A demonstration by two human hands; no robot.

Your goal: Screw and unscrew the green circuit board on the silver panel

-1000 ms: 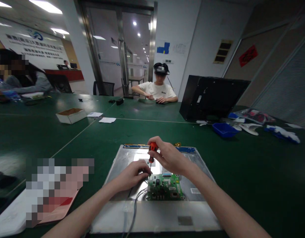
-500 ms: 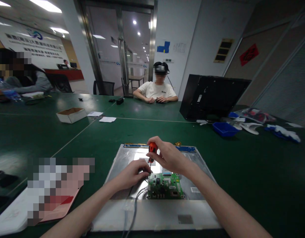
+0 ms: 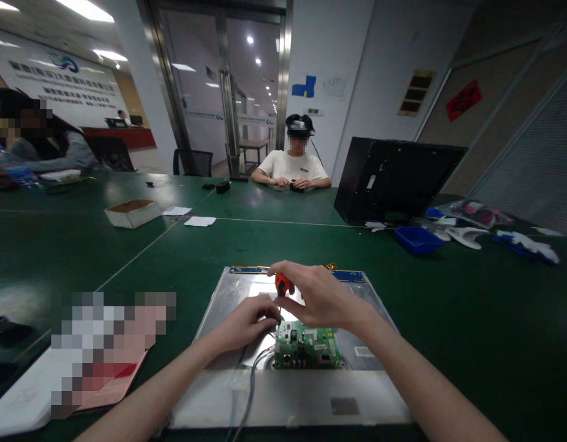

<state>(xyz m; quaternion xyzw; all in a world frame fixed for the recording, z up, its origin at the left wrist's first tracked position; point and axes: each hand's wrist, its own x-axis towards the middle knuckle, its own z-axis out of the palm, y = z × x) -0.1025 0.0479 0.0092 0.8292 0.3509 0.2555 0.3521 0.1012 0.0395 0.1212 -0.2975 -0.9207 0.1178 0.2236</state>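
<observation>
A screwdriver (image 3: 282,284) with a red and black handle stands nearly upright in my right hand (image 3: 323,298), its fingers closed round the handle. The shaft points down at the upper left corner of a green circuit board (image 3: 306,347). My left hand (image 3: 253,322) is beside that corner, thumb and fingertips pinched near the screwdriver tip; what they hold, if anything, is hidden. The board lies on the silvery back of a display panel (image 3: 283,399). Grey cables (image 3: 252,393) run from the board's left side towards me. A blue strip board (image 3: 350,276) lines the panel's far edge.
Left of the panel lie a pink folder (image 3: 122,387) and a white sheet-like item (image 3: 21,393). A white box (image 3: 133,215), a blue tray (image 3: 418,239), a black monitor housing (image 3: 398,178) and gloves (image 3: 527,245) are farther off. Another person (image 3: 293,166) sits opposite.
My right hand has shifted slightly, its fingers lower and more turned round the screwdriver handle. My left hand stays in place. The person opposite moved their arms a little.
</observation>
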